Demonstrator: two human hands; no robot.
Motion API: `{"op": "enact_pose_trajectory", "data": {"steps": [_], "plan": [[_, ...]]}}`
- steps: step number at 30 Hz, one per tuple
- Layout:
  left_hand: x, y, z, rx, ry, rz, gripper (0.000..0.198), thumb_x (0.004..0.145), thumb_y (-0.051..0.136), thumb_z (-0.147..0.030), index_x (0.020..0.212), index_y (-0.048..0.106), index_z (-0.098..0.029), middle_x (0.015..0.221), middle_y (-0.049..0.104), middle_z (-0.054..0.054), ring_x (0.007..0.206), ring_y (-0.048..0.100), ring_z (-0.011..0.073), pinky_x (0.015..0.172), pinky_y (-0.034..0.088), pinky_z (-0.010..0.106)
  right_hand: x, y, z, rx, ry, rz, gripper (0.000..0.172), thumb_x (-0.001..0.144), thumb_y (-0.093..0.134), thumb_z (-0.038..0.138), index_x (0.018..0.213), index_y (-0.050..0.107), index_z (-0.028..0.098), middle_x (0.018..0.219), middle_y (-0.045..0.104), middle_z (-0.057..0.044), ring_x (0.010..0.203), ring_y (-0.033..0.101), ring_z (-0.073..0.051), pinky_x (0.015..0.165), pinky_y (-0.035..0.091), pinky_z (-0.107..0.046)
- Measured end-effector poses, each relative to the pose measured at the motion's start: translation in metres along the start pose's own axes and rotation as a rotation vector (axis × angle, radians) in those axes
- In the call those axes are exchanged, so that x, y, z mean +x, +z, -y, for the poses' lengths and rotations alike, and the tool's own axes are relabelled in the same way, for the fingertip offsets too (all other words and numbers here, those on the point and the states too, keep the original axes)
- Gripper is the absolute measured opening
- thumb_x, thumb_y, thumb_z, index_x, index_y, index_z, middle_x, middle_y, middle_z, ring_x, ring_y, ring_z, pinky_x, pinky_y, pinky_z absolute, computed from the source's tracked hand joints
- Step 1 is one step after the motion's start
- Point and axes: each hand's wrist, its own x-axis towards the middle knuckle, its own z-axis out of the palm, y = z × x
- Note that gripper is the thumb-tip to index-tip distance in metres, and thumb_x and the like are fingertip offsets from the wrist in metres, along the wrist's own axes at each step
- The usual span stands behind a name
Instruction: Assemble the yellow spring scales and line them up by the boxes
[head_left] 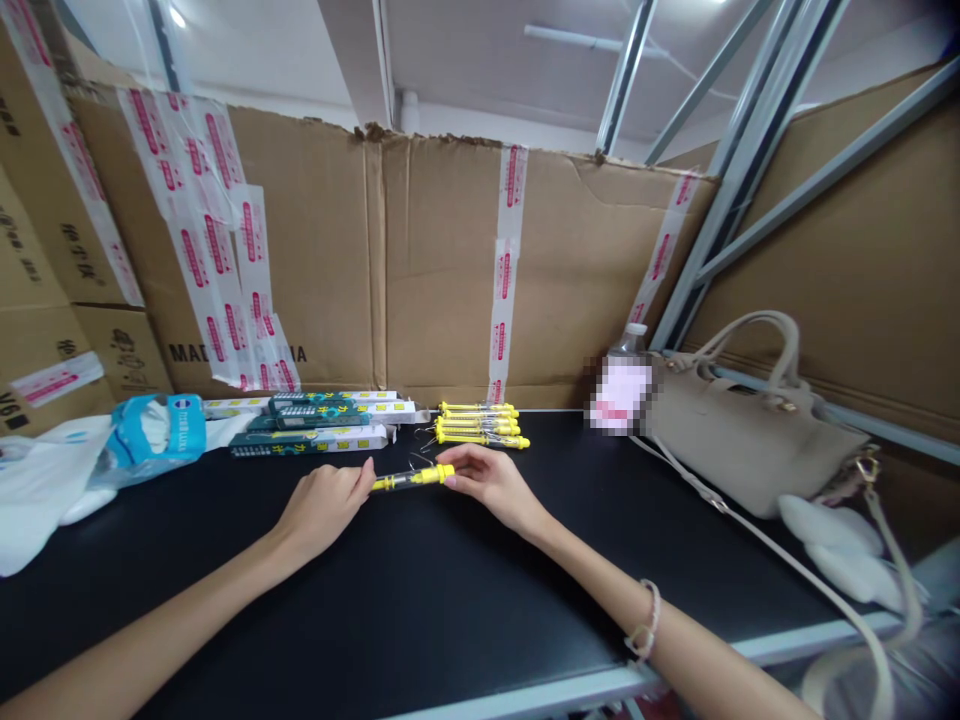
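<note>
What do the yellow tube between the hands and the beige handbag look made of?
The yellow-ended tube looks like glossy plastic, its clear middle showing dark contents. The handbag looks like smooth, matte leather or imitation leather; the look can't settle which.

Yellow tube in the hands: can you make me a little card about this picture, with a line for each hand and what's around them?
Left hand: fingertips touch the tube's left end
Right hand: fingers touch the tube's yellow right end
Tube: yellow-and-clear tube, lying sideways between the hands
Nearby: row of yellow tubes, teal-and-white boxes
Table: black table
Also there: beige handbag, plastic bottle, cardboard wall
</note>
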Motion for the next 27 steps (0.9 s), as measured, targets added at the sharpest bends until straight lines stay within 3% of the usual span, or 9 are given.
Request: {"op": "enact_pose_trajectory", "data": {"steps": [3, 6, 9, 12, 16, 18, 22, 27], "plan": [[0.0001, -0.0003, 0.0001, -0.004, -0.004, 0.000, 0.056, 0.102, 0.026, -0.039, 0.089, 0.076, -0.016, 0.070, 0.074, 0.010, 0.071, 0.071, 0.0244, 0.063, 0.047, 0.029, 0.0005, 0.0002, -0.0017, -0.007, 0.003, -0.015, 0.050, 0.067, 0.084, 0.050, 0.106, 0.070, 0.021, 0.109, 0.072, -0.006, 0.089, 0.070, -0.019, 0.086, 0.057, -0.033], [-0.0002, -0.0004, -0.0008, -0.005, -0.002, 0.003, 0.054, 0.101, 0.028, -0.040, 0.090, 0.076, -0.017, 0.070, 0.074, 0.009, 0.071, 0.071, 0.0244, 0.063, 0.047, 0.029, -0.0014, -0.0001, -0.0003, -0.067, 0.023, -0.023, 0.031, 0.080, 0.074, 0.049, 0.089, 0.074, 0.020, 0.079, 0.073, -0.003, 0.068, 0.068, -0.016, 0.072, 0.057, -0.030], [-0.0003, -0.0004, -0.0018, -0.004, -0.002, 0.005, 0.052, 0.101, 0.029, -0.039, 0.092, 0.076, -0.018, 0.070, 0.074, 0.009, 0.071, 0.071, 0.0247, 0.063, 0.047, 0.029, -0.0028, -0.0007, 0.0015, -0.096, 0.031, -0.009, 0.033, 0.086, 0.066, 0.049, 0.075, 0.073, 0.019, 0.063, 0.068, 0.000, 0.053, 0.062, -0.014, 0.057, 0.053, -0.028], [0.0001, -0.0006, -0.0018, -0.003, -0.009, 0.004, 0.050, 0.100, 0.031, -0.039, 0.093, 0.076, -0.018, 0.071, 0.075, 0.009, 0.072, 0.072, 0.0249, 0.064, 0.047, 0.029, -0.0014, -0.0012, 0.0010, -0.065, 0.010, -0.005, 0.029, 0.078, 0.075, 0.048, 0.086, 0.074, 0.020, 0.076, 0.072, -0.001, 0.067, 0.067, -0.017, 0.066, 0.057, -0.029], [0.0006, -0.0010, -0.0012, -0.006, -0.017, 0.004, 0.049, 0.100, 0.032, -0.039, 0.093, 0.076, -0.019, 0.072, 0.075, 0.009, 0.073, 0.072, 0.0248, 0.065, 0.047, 0.028, 0.0018, -0.0016, -0.0017, -0.021, -0.002, -0.007, 0.045, 0.066, 0.085, 0.047, 0.100, 0.071, 0.021, 0.105, 0.072, -0.005, 0.087, 0.068, -0.019, 0.080, 0.058, -0.031], [0.0005, -0.0011, -0.0013, -0.008, -0.016, 0.004, 0.049, 0.100, 0.032, -0.039, 0.093, 0.076, -0.019, 0.072, 0.075, 0.009, 0.073, 0.072, 0.0250, 0.064, 0.047, 0.028, 0.0018, -0.0012, -0.0024, -0.031, 0.015, -0.005, 0.042, 0.072, 0.080, 0.049, 0.101, 0.071, 0.021, 0.102, 0.073, -0.005, 0.082, 0.068, -0.017, 0.074, 0.058, -0.030], [0.0002, -0.0013, -0.0018, -0.003, -0.016, 0.007, 0.049, 0.100, 0.031, -0.037, 0.092, 0.077, -0.019, 0.071, 0.075, 0.009, 0.073, 0.072, 0.0252, 0.064, 0.047, 0.028, -0.0005, 0.0003, -0.0018, -0.067, 0.053, 0.021, 0.036, 0.086, 0.066, 0.052, 0.081, 0.072, 0.017, 0.068, 0.070, -0.002, 0.054, 0.060, -0.013, 0.055, 0.053, -0.026], [0.0009, -0.0011, -0.0007, 0.007, -0.027, 0.014, 0.049, 0.101, 0.031, -0.037, 0.092, 0.076, -0.019, 0.071, 0.074, 0.009, 0.074, 0.072, 0.0254, 0.065, 0.047, 0.028, -0.0005, 0.0001, -0.0018, -0.023, 0.051, 0.013, 0.034, 0.075, 0.077, 0.049, 0.090, 0.072, 0.019, 0.077, 0.071, -0.002, 0.065, 0.066, -0.016, 0.062, 0.056, -0.029]]}}
